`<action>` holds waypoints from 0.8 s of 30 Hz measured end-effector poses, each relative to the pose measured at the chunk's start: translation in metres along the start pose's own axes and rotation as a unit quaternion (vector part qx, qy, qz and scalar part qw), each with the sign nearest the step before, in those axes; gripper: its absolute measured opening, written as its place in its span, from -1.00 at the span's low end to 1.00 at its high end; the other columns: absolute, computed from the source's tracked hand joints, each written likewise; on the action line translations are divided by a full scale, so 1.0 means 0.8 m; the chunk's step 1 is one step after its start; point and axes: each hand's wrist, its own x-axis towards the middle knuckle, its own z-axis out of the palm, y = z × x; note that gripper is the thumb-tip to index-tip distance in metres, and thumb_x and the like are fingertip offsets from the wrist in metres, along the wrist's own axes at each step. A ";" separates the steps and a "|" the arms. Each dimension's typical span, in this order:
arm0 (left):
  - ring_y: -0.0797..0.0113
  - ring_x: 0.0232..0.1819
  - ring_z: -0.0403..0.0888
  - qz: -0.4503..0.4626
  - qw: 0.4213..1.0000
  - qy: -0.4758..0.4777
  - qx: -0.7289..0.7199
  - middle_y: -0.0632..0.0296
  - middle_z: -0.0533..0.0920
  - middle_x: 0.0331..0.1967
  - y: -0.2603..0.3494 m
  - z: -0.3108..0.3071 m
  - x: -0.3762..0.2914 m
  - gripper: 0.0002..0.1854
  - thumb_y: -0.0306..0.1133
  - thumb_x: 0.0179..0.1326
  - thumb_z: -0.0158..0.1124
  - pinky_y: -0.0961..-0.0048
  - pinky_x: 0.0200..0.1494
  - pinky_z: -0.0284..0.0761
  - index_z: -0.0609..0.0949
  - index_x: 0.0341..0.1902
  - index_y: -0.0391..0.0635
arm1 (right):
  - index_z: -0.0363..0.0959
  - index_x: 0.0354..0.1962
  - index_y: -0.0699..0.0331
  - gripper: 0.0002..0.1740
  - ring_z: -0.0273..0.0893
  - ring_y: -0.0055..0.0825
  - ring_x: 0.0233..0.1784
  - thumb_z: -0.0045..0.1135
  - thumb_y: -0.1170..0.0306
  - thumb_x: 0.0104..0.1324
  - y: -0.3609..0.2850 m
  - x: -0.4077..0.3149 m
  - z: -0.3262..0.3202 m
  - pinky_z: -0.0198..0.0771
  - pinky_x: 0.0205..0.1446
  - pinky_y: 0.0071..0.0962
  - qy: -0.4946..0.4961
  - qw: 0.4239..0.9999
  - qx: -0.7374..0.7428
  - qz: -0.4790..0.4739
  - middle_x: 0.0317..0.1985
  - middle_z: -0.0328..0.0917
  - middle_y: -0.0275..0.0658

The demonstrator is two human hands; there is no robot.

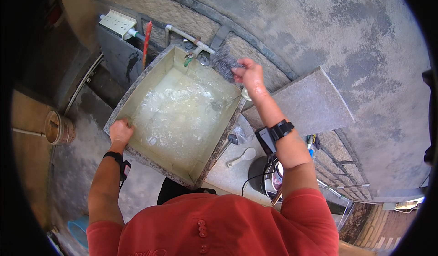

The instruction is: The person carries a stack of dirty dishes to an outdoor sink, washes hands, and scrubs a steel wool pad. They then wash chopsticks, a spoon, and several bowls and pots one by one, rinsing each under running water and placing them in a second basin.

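My right hand (250,74) grips a dark grey, blurred piece, perhaps a cloth or a scouring pad (224,64), above the far right corner of a stone sink (118,114). Foamy, rippling water (178,115) stands in the sink's tiled basin. At the basin's left rim, my left hand (121,131) rests with curled fingers; whether it holds anything is hidden. A tap with a green handle (188,60) sits at the far corner, joined to a white pipe (184,34).
Right of the sink, a counter bears a white rice paddle (242,157) and a dark round pot or cooker (258,174). A grey slab (311,102) juts from the wall behind my right arm. A bucket (58,127) stands at far left, a blue basin (78,230) at lower left.
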 end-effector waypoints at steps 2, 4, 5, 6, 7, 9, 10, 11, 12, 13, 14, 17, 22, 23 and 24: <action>-0.04 -0.28 0.65 0.003 1.000 0.003 -0.004 0.01 0.67 -0.43 0.000 -0.001 0.000 -0.73 -0.16 -0.06 0.27 0.09 -0.16 0.56 0.62 -0.44 -0.12 | 0.47 -0.13 0.34 -0.75 0.53 -0.55 -0.52 0.18 0.58 0.21 -0.043 0.019 -0.035 0.46 -0.46 -0.58 0.044 0.999 0.015 -0.007 -0.39 0.59 -0.29; -0.04 -0.28 0.64 0.003 1.000 0.004 -0.008 0.01 0.67 -0.43 0.001 -0.003 -0.001 -0.73 -0.15 -0.06 0.27 0.09 -0.15 0.56 0.62 -0.44 -0.12 | 0.47 -0.15 0.33 -0.80 0.57 -0.53 -0.49 0.17 0.57 0.25 -0.075 0.026 -0.061 0.48 -0.45 -0.60 0.075 0.997 0.018 -0.026 -0.37 0.58 -0.29; -0.04 -0.28 0.64 0.002 1.000 0.001 -0.009 0.01 0.67 -0.43 0.001 -0.004 -0.002 -0.73 -0.15 -0.06 0.27 0.09 -0.15 0.56 0.62 -0.43 -0.12 | 0.47 -0.15 0.32 -0.81 0.58 -0.52 -0.48 0.15 0.58 0.26 -0.087 0.027 -0.070 0.49 -0.44 -0.60 0.097 0.994 0.022 -0.040 -0.37 0.58 -0.28; -0.04 -0.28 0.64 0.002 1.000 -0.001 -0.009 0.01 0.67 -0.43 0.002 -0.006 -0.002 -0.73 -0.15 -0.05 0.27 0.09 -0.15 0.56 0.62 -0.43 -0.12 | 0.47 -0.15 0.32 -0.81 0.58 -0.52 -0.47 0.14 0.58 0.26 -0.097 0.028 -0.078 0.50 -0.43 -0.60 0.110 0.993 0.020 -0.045 -0.36 0.58 -0.28; -0.04 -0.27 0.64 0.002 1.000 -0.004 -0.009 0.01 0.67 -0.43 0.003 -0.008 -0.002 -0.73 -0.15 -0.05 0.27 0.09 -0.15 0.55 0.62 -0.43 -0.12 | 0.47 -0.15 0.32 -0.81 0.58 -0.52 -0.46 0.14 0.58 0.26 -0.107 0.028 -0.086 0.50 -0.42 -0.60 0.121 0.991 0.019 -0.055 -0.35 0.58 -0.28; -0.04 -0.27 0.64 0.002 1.000 -0.005 -0.014 0.01 0.67 -0.43 0.005 -0.011 -0.003 -0.73 -0.15 -0.05 0.27 0.08 -0.15 0.55 0.62 -0.42 -0.12 | 0.48 -0.18 0.33 -0.81 0.54 -0.54 -0.46 0.12 0.62 0.22 -0.124 0.025 -0.104 0.48 -0.41 -0.58 0.119 0.989 0.022 -0.082 -0.37 0.57 -0.28; -0.04 -0.27 0.64 0.003 1.000 -0.006 -0.016 0.01 0.67 -0.43 0.006 -0.011 -0.003 -0.73 -0.15 -0.05 0.26 0.08 -0.15 0.55 0.62 -0.42 -0.12 | 0.49 -0.21 0.32 -0.83 0.54 -0.54 -0.45 0.12 0.62 0.21 -0.133 0.023 -0.113 0.48 -0.40 -0.58 0.125 0.987 0.019 -0.095 -0.37 0.57 -0.29; -0.05 -0.27 0.64 0.005 1.000 -0.003 -0.015 0.00 0.67 -0.43 0.006 -0.012 -0.004 -0.73 -0.15 -0.04 0.26 0.08 -0.15 0.55 0.62 -0.41 -0.12 | 0.49 -0.24 0.31 -0.85 0.55 -0.53 -0.44 0.11 0.62 0.21 -0.142 0.019 -0.124 0.48 -0.39 -0.58 0.136 0.985 0.013 -0.107 -0.37 0.57 -0.30; -0.05 -0.27 0.64 0.007 1.000 -0.001 -0.014 0.00 0.67 -0.42 0.006 -0.012 -0.004 -0.73 -0.15 -0.04 0.26 0.08 -0.15 0.55 0.62 -0.40 -0.12 | 0.51 -0.30 0.30 -0.88 0.57 -0.52 -0.39 0.09 0.63 0.20 -0.152 0.013 -0.136 0.47 -0.37 -0.58 0.146 0.982 0.004 -0.124 -0.35 0.59 -0.31; -0.06 -0.27 0.63 0.010 1.000 0.002 -0.013 0.00 0.67 -0.42 0.006 -0.011 -0.004 -0.72 -0.15 -0.04 0.26 0.08 -0.15 0.55 0.62 -0.40 -0.12 | 0.52 -0.27 0.30 -0.86 0.58 -0.52 -0.37 0.09 0.62 0.20 -0.164 0.006 -0.149 0.48 -0.36 -0.58 0.157 0.979 -0.001 -0.131 -0.33 0.60 -0.31; -0.06 -0.27 0.63 0.012 1.000 0.003 -0.012 -0.01 0.67 -0.42 0.005 -0.010 -0.003 -0.72 -0.15 -0.04 0.26 0.07 -0.15 0.55 0.63 -0.40 -0.12 | 0.52 -0.26 0.30 -0.85 0.58 -0.52 -0.37 0.08 0.62 0.21 -0.177 -0.004 -0.164 0.48 -0.35 -0.57 0.174 0.974 -0.003 -0.146 -0.32 0.61 -0.31; -0.07 -0.27 0.63 0.010 1.000 0.003 -0.010 -0.01 0.67 -0.42 0.002 -0.006 -0.003 -0.72 -0.15 -0.04 0.26 0.07 -0.15 0.54 0.63 -0.41 -0.13 | 0.56 -0.21 0.29 -0.82 0.57 -0.56 -0.43 0.10 0.59 0.22 -0.223 -0.042 -0.214 0.44 -0.38 -0.61 0.233 0.951 -0.041 -0.198 -0.32 0.63 -0.32; -0.09 -0.27 0.64 0.009 1.000 0.002 -0.005 -0.03 0.67 -0.42 0.000 0.001 0.001 -0.72 -0.15 -0.05 0.27 0.07 -0.15 0.55 0.64 -0.42 -0.13 | 0.54 -0.29 0.30 -0.91 0.41 -0.63 -0.70 0.17 0.46 0.28 -0.286 -0.108 -0.304 0.09 -0.65 -0.69 0.304 0.923 -0.185 -0.147 -0.55 0.55 -0.35; -0.09 -0.28 0.64 0.013 1.000 0.002 0.000 -0.03 0.67 -0.42 0.000 0.002 0.001 -0.72 -0.15 -0.04 0.27 0.06 -0.15 0.55 0.64 -0.42 -0.14 | 0.52 -0.33 0.30 -0.92 0.36 -0.60 -0.77 0.18 0.44 0.28 -0.292 -0.117 -0.322 0.06 -0.71 -0.66 0.298 0.924 -0.211 -0.117 -0.61 0.51 -0.33; -0.09 -0.28 0.64 0.013 1.000 0.004 0.000 -0.03 0.67 -0.42 0.000 0.003 0.002 -0.72 -0.16 -0.04 0.27 0.06 -0.16 0.55 0.64 -0.42 -0.14 | 0.50 -0.36 0.29 -0.91 0.33 -0.58 -0.80 0.18 0.44 0.27 -0.293 -0.122 -0.337 0.03 -0.75 -0.63 0.298 0.927 -0.215 -0.073 -0.64 0.48 -0.33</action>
